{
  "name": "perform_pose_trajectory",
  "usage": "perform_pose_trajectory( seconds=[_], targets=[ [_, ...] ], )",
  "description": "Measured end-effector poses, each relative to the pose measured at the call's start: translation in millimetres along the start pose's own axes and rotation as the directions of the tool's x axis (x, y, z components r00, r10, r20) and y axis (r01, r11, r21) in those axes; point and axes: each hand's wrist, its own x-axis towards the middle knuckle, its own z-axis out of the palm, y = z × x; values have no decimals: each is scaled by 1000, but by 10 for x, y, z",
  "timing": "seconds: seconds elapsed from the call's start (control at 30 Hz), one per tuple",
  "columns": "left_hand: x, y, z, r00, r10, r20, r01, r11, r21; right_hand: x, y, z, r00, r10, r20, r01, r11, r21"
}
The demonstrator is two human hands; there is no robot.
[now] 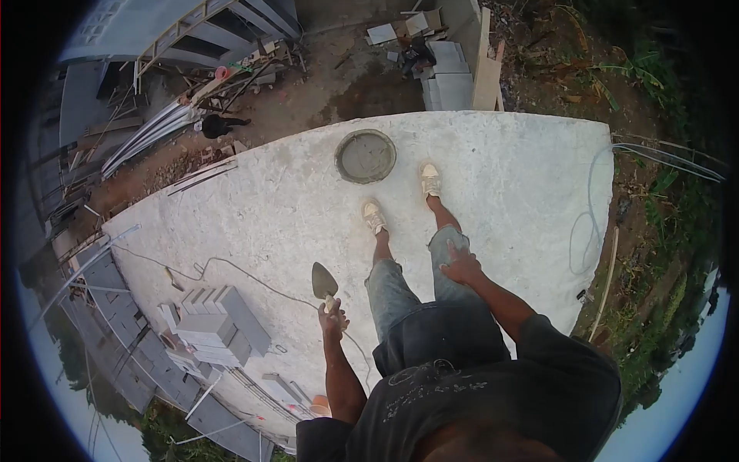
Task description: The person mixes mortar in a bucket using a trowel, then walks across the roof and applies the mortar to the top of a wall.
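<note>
My left hand (332,319) is wrapped round the handle of a pointed trowel (323,280), its blade aimed forward above the concrete slab (285,200). The blade looks grey. My right hand (461,266) lies against the right leg of my denim shorts (445,250), fingers stretched out and holding nothing. Beyond my shoes, close to the slab's far edge, sits a round basin (336,163) containing grey mortar (366,156).
Grey blocks (219,327) are stacked at left, near a cable (254,279) running across the slab. A thin hose (591,223) loops by the right edge. Past the far edge, on lower ground, a person in dark clothes (219,125) is near long pipes (150,138).
</note>
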Motion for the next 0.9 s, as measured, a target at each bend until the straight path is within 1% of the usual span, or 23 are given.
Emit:
perform_pose_trajectory(
  seconds=[0.07,0.1,0.13,0.2,0.23,0.3,0.4,0.5,0.6,0.7,0.8,0.83,0.9],
  targets=[
    [254,129,136,998,-44,-54,43,999,-13,208,20,207,997,38,-64,-35,998,53],
    [409,202,220,995,-60,-78,61,998,12,301,64,309,993,62,-96,-55,996,71],
    [628,262,266,995,-80,-52,82,996,45,372,102,363,991,57,-120,-45,993,106],
    [1098,331,379,995,-85,-48,86,996,22,379,132,447,986,48,-157,-19,984,178],
    [1224,420,426,997,-80,-16,80,997,0,342,134,494,986,48,-157,-16,980,199],
    [1539,578,532,995,-87,-41,87,996,10,375,119,468,982,32,-185,14,970,241],
    [1942,830,631,996,-74,-57,77,996,54,404,97,427,986,45,-163,-2,968,253],
    [2310,1043,612,997,-50,-62,55,996,77,441,127,485,972,12,-236,46,971,236],
    [2726,1209,547,1000,-22,-16,24,993,112,462,122,454,979,21,-203,36,962,272],
    [2911,1313,542,1000,11,-28,-11,1000,24,474,77,361,984,44,-172,3,966,259],
    [2914,1333,423,997,11,-72,-15,998,-53,495,46,262,989,49,-139,-11,964,264],
    [2930,1268,336,995,-19,-97,14,998,-54,512,33,240,989,51,-140,-12,963,269],
    [2751,1091,370,944,-28,-328,93,978,184,504,25,192,989,54,-134,-14,960,278]
  ],
)
